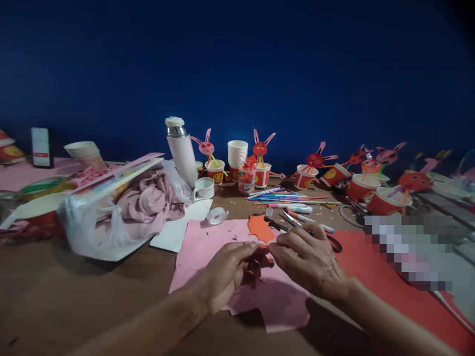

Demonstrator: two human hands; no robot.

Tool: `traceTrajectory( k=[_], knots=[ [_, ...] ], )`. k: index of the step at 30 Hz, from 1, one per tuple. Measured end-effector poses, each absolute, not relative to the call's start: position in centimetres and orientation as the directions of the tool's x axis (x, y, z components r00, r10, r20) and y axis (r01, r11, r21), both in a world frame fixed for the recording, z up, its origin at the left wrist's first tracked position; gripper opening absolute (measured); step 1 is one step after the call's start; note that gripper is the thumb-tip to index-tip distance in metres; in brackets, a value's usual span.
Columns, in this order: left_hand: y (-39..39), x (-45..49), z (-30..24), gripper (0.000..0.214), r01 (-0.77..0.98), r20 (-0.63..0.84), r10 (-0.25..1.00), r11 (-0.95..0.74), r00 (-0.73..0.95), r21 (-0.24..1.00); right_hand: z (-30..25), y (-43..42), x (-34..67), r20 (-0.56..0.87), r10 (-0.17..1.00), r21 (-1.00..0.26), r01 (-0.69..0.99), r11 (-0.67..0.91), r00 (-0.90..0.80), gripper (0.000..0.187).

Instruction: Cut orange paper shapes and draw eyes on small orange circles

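Both hands meet above a torn sheet of pink paper on the brown table. My left hand is closed in a pinch, palm turned inward, on a small orange paper piece. Only slivers of that piece show; the fingers hide the rest. My right hand is closed too, its thumb and forefinger pinching at the same piece. Just beyond the fingertips, a spiky orange paper cutout lies on the pink sheet. Scissors with black handles are partly hidden behind my right hand.
A tape roll, markers and a bundle of coloured sticks lie ahead. Behind them stand red paper cups with rabbit-like faces and a white thermos. A plastic bag sits left, red paper right.
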State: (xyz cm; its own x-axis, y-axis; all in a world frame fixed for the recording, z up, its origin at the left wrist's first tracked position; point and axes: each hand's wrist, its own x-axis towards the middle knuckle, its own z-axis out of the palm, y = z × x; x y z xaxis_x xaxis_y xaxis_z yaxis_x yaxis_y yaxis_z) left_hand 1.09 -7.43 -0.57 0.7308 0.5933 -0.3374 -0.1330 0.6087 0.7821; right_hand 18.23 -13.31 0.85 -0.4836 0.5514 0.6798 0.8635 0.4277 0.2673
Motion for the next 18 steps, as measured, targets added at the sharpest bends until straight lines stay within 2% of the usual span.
traceTrajectory(
  k=[5, 11, 16, 18],
  knots=[
    [-7.2, 1.8, -0.7, 0.031, -0.173, -0.294, 0.63, 0.571, 0.719, 0.803, 0.0, -13.0, 18.4, 0.675, 0.545, 0.257, 0.851, 0.459, -0.498, 0.013],
    [-6.8, 2.0, -1.5, 0.029, -0.151, -0.313, 0.666, 0.542, 0.678, 0.827, -1.3, -12.7, 18.5, 0.661, 0.596, 0.19, 0.87, 0.456, -0.457, 0.013],
    [-6.2, 1.7, -2.0, 0.03, -0.177, -0.346, 0.712, 0.549, 0.61, 0.817, 0.1, -12.1, 20.7, 0.762, 0.569, 0.084, 0.919, 0.385, -0.309, 0.007],
    [-5.8, 1.5, -2.0, 0.028, -0.175, -0.359, 0.74, 0.535, 0.568, 0.826, 0.6, -11.7, 22.8, 0.783, 0.594, 0.015, 0.961, 0.275, -0.182, 0.011]
  ],
)
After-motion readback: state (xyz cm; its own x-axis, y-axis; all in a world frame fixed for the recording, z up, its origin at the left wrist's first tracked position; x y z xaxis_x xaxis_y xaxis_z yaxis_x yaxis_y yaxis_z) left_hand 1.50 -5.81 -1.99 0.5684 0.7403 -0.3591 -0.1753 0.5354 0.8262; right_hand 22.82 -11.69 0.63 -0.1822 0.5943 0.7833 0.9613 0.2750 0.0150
